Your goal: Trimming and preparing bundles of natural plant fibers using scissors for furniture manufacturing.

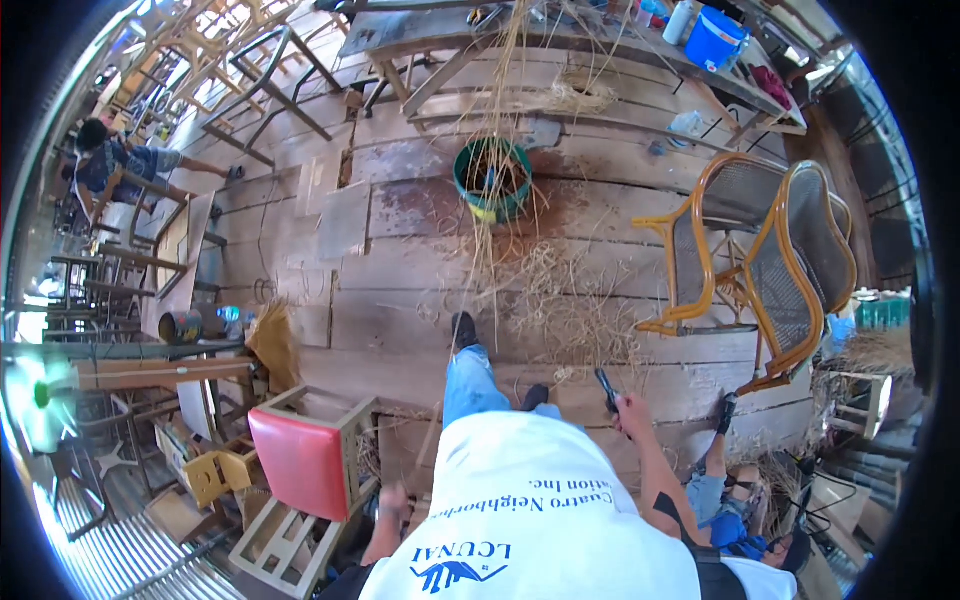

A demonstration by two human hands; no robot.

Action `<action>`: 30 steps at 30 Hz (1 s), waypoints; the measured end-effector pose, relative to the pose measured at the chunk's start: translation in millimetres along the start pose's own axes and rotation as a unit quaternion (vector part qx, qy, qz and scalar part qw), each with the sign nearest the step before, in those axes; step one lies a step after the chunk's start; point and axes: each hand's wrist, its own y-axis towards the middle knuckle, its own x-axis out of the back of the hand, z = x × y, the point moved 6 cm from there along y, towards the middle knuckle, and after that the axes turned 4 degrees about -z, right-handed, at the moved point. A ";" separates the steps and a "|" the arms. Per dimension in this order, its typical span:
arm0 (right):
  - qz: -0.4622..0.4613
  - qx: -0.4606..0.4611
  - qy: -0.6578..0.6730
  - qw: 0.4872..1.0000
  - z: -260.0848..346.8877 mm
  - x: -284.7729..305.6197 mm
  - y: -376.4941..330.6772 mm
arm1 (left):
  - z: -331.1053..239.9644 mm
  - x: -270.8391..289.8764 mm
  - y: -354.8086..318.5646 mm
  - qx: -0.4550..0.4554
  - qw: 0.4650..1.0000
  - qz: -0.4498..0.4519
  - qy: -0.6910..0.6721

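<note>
In my right hand [630,414] is a slim dark hand tool [605,388], its tip pointing away from me; its exact kind is too small to make out. My left hand [393,503] hangs low at my side near a red-seated wooden chair [298,461], smeared by motion, so its fingers cannot be read. Ahead on the plank floor stands a green tub [463,172] with long pale cane strips [505,95] sticking out of it and reaching toward the workbench. Curled cane scraps [585,300] lie scattered between the tub and my feet.
A long wooden workbench [440,32] crosses the far side, with a blue water jug [712,40] on it. Rattan chairs [783,265] stand at the right. One person [125,165] sits far left, another [715,500] close at my right. Chair frames [275,90] crowd the left.
</note>
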 end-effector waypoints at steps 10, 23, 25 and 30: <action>0.119 0.290 0.036 0.949 296.7 -96.6 -123.0 | -356.6 39.4 -50.5 -0.411 0.891 0.176 -0.076; 0.151 0.199 0.064 0.966 275.3 21.4 -1.1 | -171.3 162.8 48.1 -0.265 0.955 0.132 -0.012; 0.138 0.189 0.051 0.971 265.8 36.8 2.0 | -155.6 171.9 49.0 -0.269 0.955 0.125 0.010; 0.172 0.164 0.064 0.969 257.9 46.5 -7.5 | -152.4 164.5 59.7 -0.258 0.958 0.122 -0.013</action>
